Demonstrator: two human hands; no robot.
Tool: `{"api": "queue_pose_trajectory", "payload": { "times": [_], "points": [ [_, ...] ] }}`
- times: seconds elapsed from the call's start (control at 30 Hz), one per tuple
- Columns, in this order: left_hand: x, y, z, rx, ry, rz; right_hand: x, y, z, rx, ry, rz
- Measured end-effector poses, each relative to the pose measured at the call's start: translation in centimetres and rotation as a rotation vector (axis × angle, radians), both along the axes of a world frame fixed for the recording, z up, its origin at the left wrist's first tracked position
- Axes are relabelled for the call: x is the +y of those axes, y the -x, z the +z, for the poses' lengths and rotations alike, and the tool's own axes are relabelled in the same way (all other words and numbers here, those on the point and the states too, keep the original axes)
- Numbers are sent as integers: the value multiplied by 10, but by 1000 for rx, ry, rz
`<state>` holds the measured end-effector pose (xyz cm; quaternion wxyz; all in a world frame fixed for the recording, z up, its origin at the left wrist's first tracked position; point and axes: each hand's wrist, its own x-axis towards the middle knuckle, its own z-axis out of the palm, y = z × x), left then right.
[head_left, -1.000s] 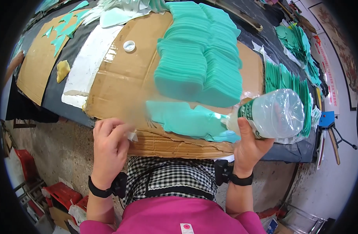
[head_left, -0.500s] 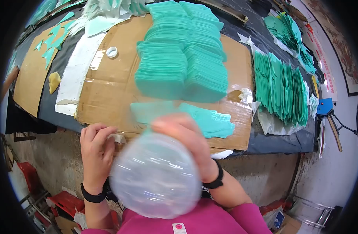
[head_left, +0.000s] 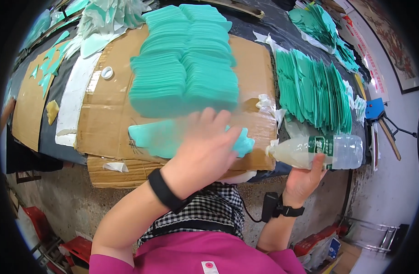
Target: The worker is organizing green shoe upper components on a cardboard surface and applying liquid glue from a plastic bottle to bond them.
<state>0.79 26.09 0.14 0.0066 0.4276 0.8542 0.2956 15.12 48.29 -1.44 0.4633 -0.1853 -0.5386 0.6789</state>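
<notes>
Plastic bottle [head_left: 313, 150], clear with a green label, held on its side at the front right of the table, its narrow neck pointing left. Nearest the viewer are a magenta top [head_left: 182, 251] and a black-and-white checked garment [head_left: 195, 214]; a black band [head_left: 165, 189] encircles the left wrist, and a similar one, with a small black device [head_left: 269, 207] beside it, the right. The right hand [head_left: 302, 185] grasps the bottle from below, its thumb laid across the near side. The left hand [head_left: 209, 139], blurred, is over a front row of turquoise sheets [head_left: 143, 133]; whether its fingers grip or merely touch them cannot be told. To its left, a white scrap [head_left: 115, 167] lies on the near flap of brown cardboard [head_left: 104, 109].

Beyond the front row, many turquoise sheets form a large overlapping stack [head_left: 184, 64] in two columns. A white ring-shaped cap [head_left: 107, 72] lies to the left of this stack; farther left are a white strip [head_left: 74, 109] and a yellowish lump [head_left: 52, 112]. To the right, darker green sheets [head_left: 314, 89] stand packed in a row, with a blue device [head_left: 376, 109] past them. At the far left, a heap of pale sheets [head_left: 102, 23] adjoins the cardboard.
</notes>
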Motion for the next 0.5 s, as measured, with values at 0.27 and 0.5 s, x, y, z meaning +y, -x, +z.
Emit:
{"api": "queue_pose_trajectory", "payload": {
  "times": [0.27,0.5],
  "points": [
    [30,1,-29,24,152,-14,8,-22,0,78,162,15],
    [19,-5,-23,-38,-24,89,-30,61,7,102,45,255]
  ]
}}
